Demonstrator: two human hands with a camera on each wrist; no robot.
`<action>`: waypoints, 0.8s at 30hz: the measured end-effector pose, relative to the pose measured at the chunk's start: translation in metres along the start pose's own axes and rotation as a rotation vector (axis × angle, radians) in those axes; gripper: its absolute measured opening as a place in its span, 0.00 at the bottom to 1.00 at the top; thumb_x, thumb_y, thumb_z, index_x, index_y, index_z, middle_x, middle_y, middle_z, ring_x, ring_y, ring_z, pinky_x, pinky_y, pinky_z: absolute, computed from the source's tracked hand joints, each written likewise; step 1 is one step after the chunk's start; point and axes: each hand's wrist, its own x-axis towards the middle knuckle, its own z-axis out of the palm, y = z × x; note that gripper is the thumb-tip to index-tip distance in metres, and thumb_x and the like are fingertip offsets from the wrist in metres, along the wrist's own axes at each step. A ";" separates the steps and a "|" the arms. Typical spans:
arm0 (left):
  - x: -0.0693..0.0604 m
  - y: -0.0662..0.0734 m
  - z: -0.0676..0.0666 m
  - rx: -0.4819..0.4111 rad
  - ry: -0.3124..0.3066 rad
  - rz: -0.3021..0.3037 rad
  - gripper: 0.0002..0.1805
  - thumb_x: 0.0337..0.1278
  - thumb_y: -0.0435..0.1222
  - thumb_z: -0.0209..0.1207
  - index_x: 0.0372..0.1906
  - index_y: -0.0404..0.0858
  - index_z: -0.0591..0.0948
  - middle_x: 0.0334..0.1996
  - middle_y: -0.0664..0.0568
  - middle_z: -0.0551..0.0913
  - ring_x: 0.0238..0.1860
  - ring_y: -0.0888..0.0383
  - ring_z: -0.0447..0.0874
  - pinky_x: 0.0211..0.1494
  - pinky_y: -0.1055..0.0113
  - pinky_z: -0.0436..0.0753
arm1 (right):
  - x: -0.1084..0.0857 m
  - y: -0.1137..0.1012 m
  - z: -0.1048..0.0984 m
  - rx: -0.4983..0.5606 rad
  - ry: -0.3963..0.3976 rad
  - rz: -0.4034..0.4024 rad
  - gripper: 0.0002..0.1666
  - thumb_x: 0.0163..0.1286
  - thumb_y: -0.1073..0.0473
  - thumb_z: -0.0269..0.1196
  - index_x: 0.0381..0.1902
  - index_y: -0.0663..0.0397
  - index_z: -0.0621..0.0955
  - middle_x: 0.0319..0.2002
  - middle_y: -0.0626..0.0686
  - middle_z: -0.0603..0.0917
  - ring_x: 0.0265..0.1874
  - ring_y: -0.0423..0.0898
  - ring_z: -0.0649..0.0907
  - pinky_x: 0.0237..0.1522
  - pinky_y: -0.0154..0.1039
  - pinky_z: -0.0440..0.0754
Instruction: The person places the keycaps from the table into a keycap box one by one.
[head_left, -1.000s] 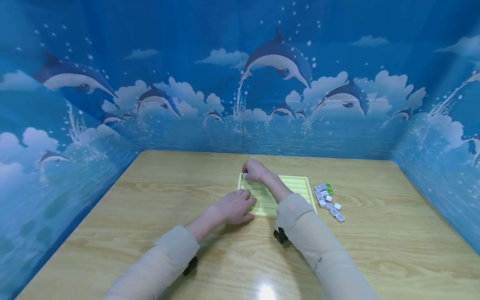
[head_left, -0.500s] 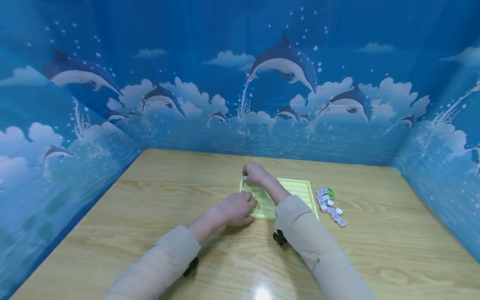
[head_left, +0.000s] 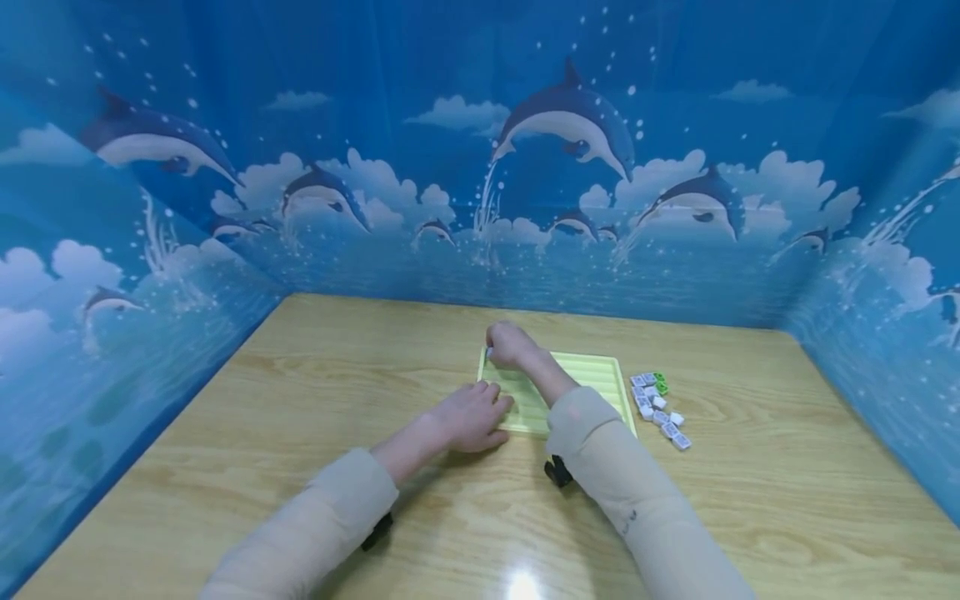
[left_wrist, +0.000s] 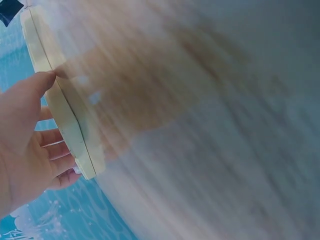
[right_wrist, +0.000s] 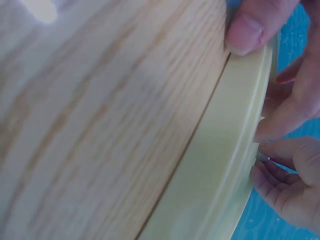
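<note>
The yellow tray [head_left: 534, 408] sits under the left hand [head_left: 472, 417], which clasps its near-left edge; beyond that grip, the right hand [head_left: 512, 346] pinches a small white tile [head_left: 490, 353]; right of both, white and green tiles [head_left: 658, 402] cluster.

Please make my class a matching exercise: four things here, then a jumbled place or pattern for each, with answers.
1. Small white and green tiles
2. Person's left hand
3. Person's right hand
4. Blue backdrop

A. At far left corner of pale yellow, ridged rectangular tray
B. Printed with dolphins
C. On wood-grained table, right of tray
D. At tray's near left corner

Pairs: 1-C, 2-D, 3-A, 4-B
</note>
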 end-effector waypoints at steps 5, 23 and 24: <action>0.002 0.002 -0.001 0.013 0.002 0.005 0.29 0.63 0.53 0.49 0.59 0.36 0.69 0.46 0.46 0.73 0.46 0.53 0.71 0.50 0.61 0.74 | -0.002 0.003 -0.004 -0.011 0.002 -0.010 0.03 0.55 0.70 0.57 0.28 0.60 0.77 0.29 0.53 0.76 0.31 0.48 0.74 0.33 0.39 0.74; -0.001 0.000 0.003 -0.012 0.017 0.005 0.29 0.62 0.52 0.50 0.60 0.35 0.69 0.45 0.45 0.74 0.46 0.52 0.72 0.52 0.60 0.73 | -0.002 0.000 -0.002 -0.031 -0.039 -0.022 0.04 0.64 0.62 0.58 0.33 0.57 0.77 0.30 0.51 0.78 0.31 0.48 0.76 0.33 0.39 0.74; 0.000 0.000 0.003 -0.009 0.027 0.014 0.29 0.62 0.52 0.50 0.59 0.35 0.69 0.45 0.45 0.74 0.45 0.52 0.72 0.52 0.61 0.73 | -0.003 0.001 -0.003 -0.035 -0.037 -0.011 0.04 0.65 0.61 0.58 0.34 0.58 0.78 0.32 0.52 0.79 0.32 0.48 0.77 0.34 0.40 0.75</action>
